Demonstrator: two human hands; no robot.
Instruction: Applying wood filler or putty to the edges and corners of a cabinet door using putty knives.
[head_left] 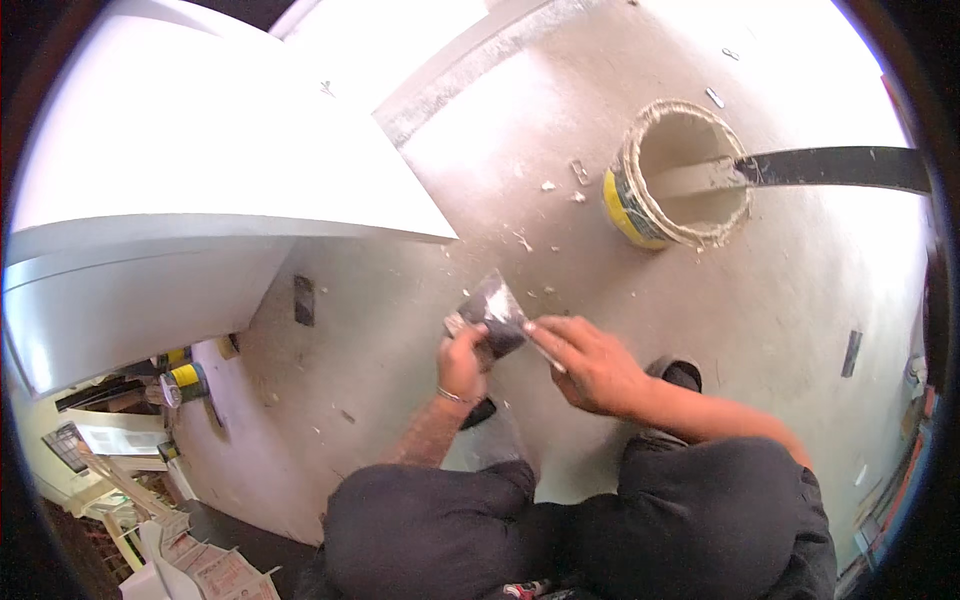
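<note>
My left hand is closed round a dark square plate that looks like a filling-knife blade, with white paste smeared on it. Against the plate's right edge is a thin pale tool, seen nearly edge-on, its kind hard to make out. Its lower part sits in the closed fingers of my right hand. Both hands are together in front of my knees, above the floor. Ahead and to the right stands a bucket with a paste-crusted rim.
A long dark flat bar reaches from the right edge to the bucket. A large white panel fills the upper left. Paste crumbs and a dark strip lie on the floor. Yellow-banded tubs stand at left.
</note>
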